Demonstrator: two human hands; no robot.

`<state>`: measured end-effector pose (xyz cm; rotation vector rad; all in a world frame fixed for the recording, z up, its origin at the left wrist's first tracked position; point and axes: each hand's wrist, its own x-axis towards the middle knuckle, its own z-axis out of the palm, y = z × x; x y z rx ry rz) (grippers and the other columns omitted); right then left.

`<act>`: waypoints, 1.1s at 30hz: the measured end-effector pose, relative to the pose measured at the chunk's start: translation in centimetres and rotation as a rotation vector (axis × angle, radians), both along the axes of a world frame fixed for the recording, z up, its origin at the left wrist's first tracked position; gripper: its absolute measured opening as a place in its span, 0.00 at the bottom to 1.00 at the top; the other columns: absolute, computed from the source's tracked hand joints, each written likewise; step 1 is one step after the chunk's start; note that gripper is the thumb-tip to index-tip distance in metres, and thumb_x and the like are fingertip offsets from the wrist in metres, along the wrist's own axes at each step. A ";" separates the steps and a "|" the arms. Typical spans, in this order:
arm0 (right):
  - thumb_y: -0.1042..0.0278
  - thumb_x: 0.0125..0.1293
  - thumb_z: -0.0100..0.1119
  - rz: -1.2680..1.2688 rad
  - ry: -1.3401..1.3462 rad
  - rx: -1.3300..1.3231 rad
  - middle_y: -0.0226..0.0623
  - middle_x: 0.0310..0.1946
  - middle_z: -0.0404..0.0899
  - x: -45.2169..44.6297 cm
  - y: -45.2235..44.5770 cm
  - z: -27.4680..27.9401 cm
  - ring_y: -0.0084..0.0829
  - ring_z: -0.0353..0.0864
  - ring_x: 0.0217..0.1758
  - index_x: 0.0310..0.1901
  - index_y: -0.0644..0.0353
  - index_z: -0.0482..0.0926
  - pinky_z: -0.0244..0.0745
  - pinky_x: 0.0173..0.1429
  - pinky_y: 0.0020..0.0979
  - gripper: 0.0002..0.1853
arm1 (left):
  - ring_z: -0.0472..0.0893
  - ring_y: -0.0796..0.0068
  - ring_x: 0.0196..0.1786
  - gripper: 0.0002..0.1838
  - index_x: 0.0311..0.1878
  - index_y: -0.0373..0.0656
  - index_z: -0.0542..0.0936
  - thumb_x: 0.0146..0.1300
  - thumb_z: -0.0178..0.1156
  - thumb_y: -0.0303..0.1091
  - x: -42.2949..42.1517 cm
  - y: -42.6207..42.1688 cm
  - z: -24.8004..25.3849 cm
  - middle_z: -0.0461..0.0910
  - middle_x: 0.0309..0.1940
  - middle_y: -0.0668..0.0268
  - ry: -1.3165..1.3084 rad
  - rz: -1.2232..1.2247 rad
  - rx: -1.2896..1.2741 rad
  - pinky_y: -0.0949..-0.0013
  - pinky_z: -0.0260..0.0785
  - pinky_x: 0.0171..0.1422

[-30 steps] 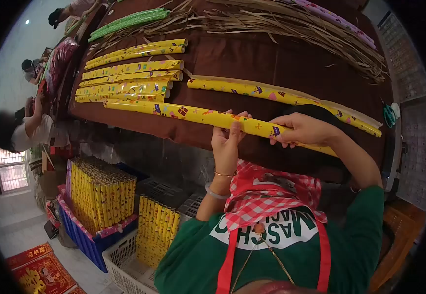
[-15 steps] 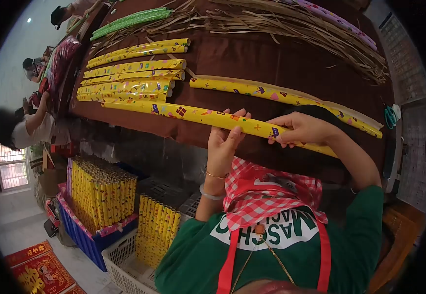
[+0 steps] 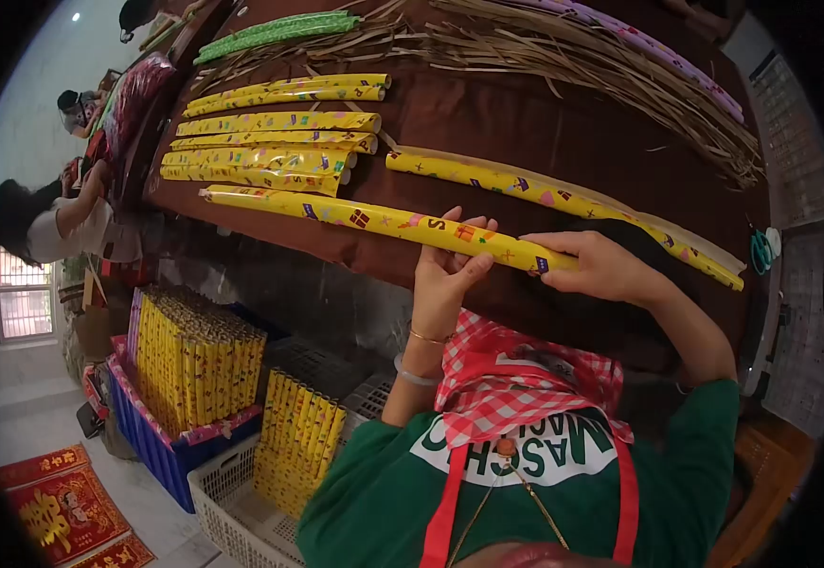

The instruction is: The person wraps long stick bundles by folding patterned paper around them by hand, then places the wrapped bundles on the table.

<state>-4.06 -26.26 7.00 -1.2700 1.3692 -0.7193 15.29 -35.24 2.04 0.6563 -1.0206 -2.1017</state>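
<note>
A long yellow patterned roll (image 3: 384, 220) lies across both hands at the near edge of the brown-covered table (image 3: 431, 109). My left hand (image 3: 453, 257) is wrapped round its middle from below, thumb on the near side. At its right end my right hand (image 3: 587, 265) grips the roll between thumb and fingers. Beyond it lies another yellow roll (image 3: 535, 194) with a loose paper edge along its far side. Several yellow rolls (image 3: 279, 142) rest in groups at the table's left.
Brown strips (image 3: 601, 85), green rolls (image 3: 275, 36) and a purple roll (image 3: 630, 38) lie farther back. Teal scissors (image 3: 762, 251) are at the right. A blue crate (image 3: 161, 454) and a white basket (image 3: 232, 511) hold upright yellow rolls. Other people (image 3: 62, 222) are at the left.
The right end of the held roll, which stuck out past my right hand, no longer shows there. My right fingers have closed round that end. The whole view has shifted slightly.
</note>
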 end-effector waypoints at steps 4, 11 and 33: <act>0.67 0.57 0.56 0.015 0.158 -0.081 0.48 0.42 0.77 0.3 -0.2 0.6 0.37 0.77 0.43 0.56 0.64 0.68 0.69 0.48 0.29 0.24 | 0.69 0.62 0.60 0.33 0.62 0.35 0.55 0.55 0.56 0.16 0.0 -0.2 -0.7 0.69 0.53 0.55 0.035 0.000 0.023 0.68 0.66 0.61; 0.59 0.56 0.58 0.175 0.427 -0.012 0.47 0.39 0.77 -1.7 0.1 2.3 0.41 0.77 0.42 0.60 0.60 0.64 0.69 0.47 0.34 0.30 | 0.76 0.76 0.46 0.23 0.53 0.33 0.66 0.55 0.61 0.22 0.6 -0.6 -0.6 0.74 0.45 0.61 -0.184 0.240 0.039 0.75 0.70 0.52; 0.61 0.61 0.55 0.096 0.002 0.275 0.35 0.42 0.77 -5.6 2.2 2.5 0.25 0.77 0.39 0.59 0.60 0.65 0.70 0.46 0.25 0.26 | 0.78 0.73 0.41 0.19 0.49 0.37 0.67 0.57 0.61 0.27 2.7 -3.6 -1.7 0.73 0.40 0.65 -0.207 0.447 0.050 0.68 0.77 0.43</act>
